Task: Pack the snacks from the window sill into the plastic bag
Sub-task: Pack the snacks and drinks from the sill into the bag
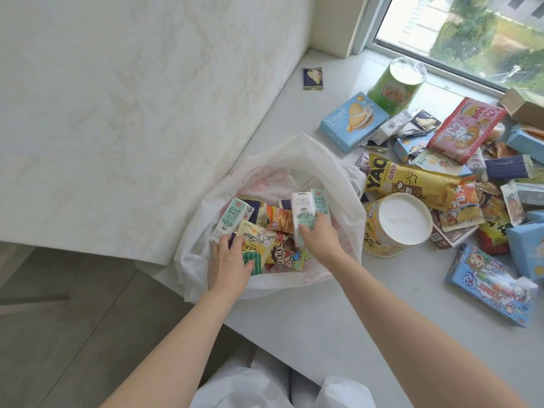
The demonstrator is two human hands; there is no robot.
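Head view: inside the plastic bag [329, 172] on the window sill [353, 304], the right hand [316, 238] grips a milk carton [306, 213]. The left hand [228, 260] holds another carton [231, 220]. Right of the bag lies a yellow "YAO" packet [412, 181].

Bare sill [338, 307] near bag [300, 160]; yellow tub [394, 228] crowds right.
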